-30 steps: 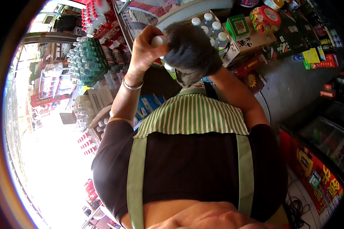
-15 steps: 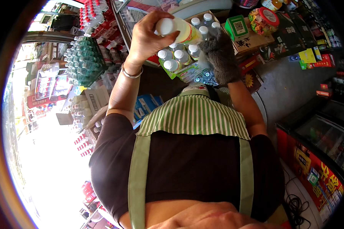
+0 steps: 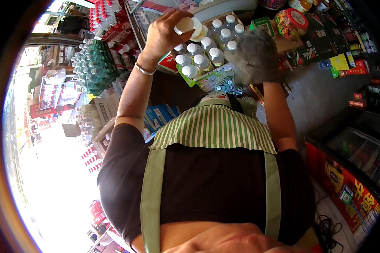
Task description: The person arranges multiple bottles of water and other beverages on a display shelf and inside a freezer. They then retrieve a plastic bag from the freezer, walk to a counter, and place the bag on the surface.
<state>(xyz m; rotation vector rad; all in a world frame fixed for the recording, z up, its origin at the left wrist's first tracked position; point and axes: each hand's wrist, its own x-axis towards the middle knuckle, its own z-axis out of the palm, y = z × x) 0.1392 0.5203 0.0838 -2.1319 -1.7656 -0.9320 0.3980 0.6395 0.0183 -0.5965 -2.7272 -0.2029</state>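
Note:
My left hand (image 3: 165,33), with a silver bangle at its wrist, grips a white-capped bottle (image 3: 197,33) by its upper part. The bottle is tipped so that its cap faces me. Below it, several clear bottles (image 3: 202,62) with white caps stand close together in a carton. My right hand (image 3: 257,57) is covered by a fuzzy dark grey mitt or cloth. It is beside the right end of the bottle group, apart from the held bottle. Motion smears it, and its fingers are hidden.
A green box (image 3: 264,25) and a candy jar (image 3: 291,22) with a red lid stand right of the bottles. Green-tinted bottle packs (image 3: 93,67) are stacked at left. A glass-topped freezer (image 3: 350,147) is at right, with a coiled black cable (image 3: 327,225) near it.
My right hand has moved right, away from the held bottle. The bottle has tilted, showing its cap end more and its label less. My left hand has barely shifted.

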